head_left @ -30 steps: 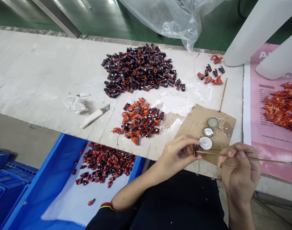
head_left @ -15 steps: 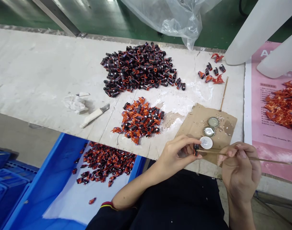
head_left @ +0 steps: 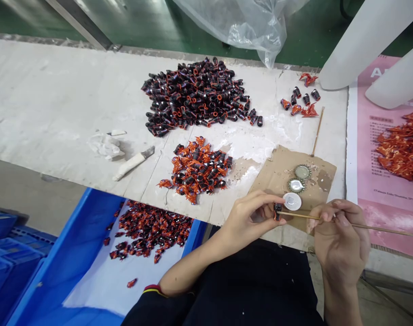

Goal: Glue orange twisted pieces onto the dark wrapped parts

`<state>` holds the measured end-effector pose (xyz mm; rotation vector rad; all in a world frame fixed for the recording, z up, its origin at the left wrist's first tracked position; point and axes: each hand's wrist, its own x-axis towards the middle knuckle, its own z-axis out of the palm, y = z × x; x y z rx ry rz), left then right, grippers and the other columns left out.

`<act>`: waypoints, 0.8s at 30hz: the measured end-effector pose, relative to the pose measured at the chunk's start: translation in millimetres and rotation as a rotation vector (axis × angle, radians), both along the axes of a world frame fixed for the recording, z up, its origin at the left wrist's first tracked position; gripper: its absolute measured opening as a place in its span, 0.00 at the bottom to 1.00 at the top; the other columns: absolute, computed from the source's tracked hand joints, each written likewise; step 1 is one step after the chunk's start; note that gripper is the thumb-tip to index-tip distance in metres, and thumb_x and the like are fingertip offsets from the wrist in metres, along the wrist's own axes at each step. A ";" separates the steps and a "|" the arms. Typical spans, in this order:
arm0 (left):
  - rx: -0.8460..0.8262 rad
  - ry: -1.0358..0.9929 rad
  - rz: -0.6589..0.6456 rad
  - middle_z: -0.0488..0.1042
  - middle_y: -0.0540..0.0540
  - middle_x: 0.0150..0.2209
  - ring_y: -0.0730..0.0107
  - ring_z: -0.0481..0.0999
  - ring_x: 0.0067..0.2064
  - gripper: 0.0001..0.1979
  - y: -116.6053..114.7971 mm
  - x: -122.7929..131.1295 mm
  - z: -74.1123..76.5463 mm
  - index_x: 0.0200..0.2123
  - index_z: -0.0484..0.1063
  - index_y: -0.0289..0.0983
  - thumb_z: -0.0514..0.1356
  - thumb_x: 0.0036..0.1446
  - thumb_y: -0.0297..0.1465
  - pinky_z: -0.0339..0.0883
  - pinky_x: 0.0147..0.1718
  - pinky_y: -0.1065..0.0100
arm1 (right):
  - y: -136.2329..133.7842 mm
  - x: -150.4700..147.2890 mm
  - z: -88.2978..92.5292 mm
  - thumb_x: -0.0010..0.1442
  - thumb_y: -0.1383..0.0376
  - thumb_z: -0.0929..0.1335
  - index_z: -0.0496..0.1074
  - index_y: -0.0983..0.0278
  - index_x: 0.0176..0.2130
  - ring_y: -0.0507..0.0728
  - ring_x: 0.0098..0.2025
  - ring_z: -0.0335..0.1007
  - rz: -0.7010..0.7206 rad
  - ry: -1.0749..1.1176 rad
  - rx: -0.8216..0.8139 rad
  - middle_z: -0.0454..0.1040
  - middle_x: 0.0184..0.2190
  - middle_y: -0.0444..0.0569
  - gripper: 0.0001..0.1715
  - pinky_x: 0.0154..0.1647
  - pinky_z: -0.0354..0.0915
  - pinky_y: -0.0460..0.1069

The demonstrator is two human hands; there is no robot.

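The left hand [head_left: 247, 222] pinches a small dark piece [head_left: 277, 211] between thumb and fingers, above the near edge of the tabletop [head_left: 57, 90], while the right hand [head_left: 338, 237] grips a thin wooden stick [head_left: 379, 228] like a pencil, its tip right at that piece. Just beside them, a white lid [head_left: 292, 201] and two bottle caps [head_left: 296, 185] sit on a cardboard scrap [head_left: 277, 174]. Farther along lie a heap of dark pieces [head_left: 192, 95] and a smaller orange-and-black heap [head_left: 197, 167]; more fill a blue crate [head_left: 87, 213] below the edge.
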<state>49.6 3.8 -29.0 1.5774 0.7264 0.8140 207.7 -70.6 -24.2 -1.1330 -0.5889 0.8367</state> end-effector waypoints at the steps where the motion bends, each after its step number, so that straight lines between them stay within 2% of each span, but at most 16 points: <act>1: -0.003 0.000 0.000 0.71 0.50 0.28 0.76 0.70 0.28 0.13 -0.1 0.0 0.0 0.43 0.77 0.34 0.68 0.54 0.31 0.66 0.29 0.76 | -0.2 0.1 0.2 0.60 0.67 0.66 0.75 0.60 0.39 0.49 0.24 0.67 -0.001 0.005 -0.006 0.70 0.23 0.40 0.08 0.24 0.63 0.45; 10: -0.017 -0.011 -0.004 0.70 0.50 0.27 0.75 0.70 0.28 0.13 0.7 -0.4 -0.1 0.43 0.77 0.34 0.69 0.54 0.31 0.66 0.29 0.75 | -0.2 -2.2 2.7 0.58 0.69 0.66 0.75 0.60 0.37 0.50 0.20 0.64 -0.037 0.040 0.010 0.68 0.21 0.40 0.07 0.19 0.60 0.45; 20: -0.028 0.002 -0.002 0.71 0.50 0.28 0.75 0.70 0.29 0.13 0.1 -1.0 0.4 0.44 0.77 0.35 0.68 0.55 0.32 0.66 0.29 0.74 | 0.6 -3.3 1.2 0.60 0.70 0.64 0.74 0.61 0.38 0.49 0.21 0.67 -0.004 -0.027 0.012 0.69 0.22 0.40 0.09 0.22 0.63 0.45; 24: -0.014 -0.009 0.002 0.72 0.49 0.29 0.75 0.70 0.29 0.12 0.3 -1.0 1.0 0.43 0.77 0.34 0.67 0.55 0.31 0.67 0.30 0.74 | 0.6 2.7 1.6 0.59 0.68 0.67 0.76 0.59 0.37 0.49 0.19 0.62 -0.002 0.017 0.033 0.66 0.20 0.41 0.08 0.17 0.60 0.45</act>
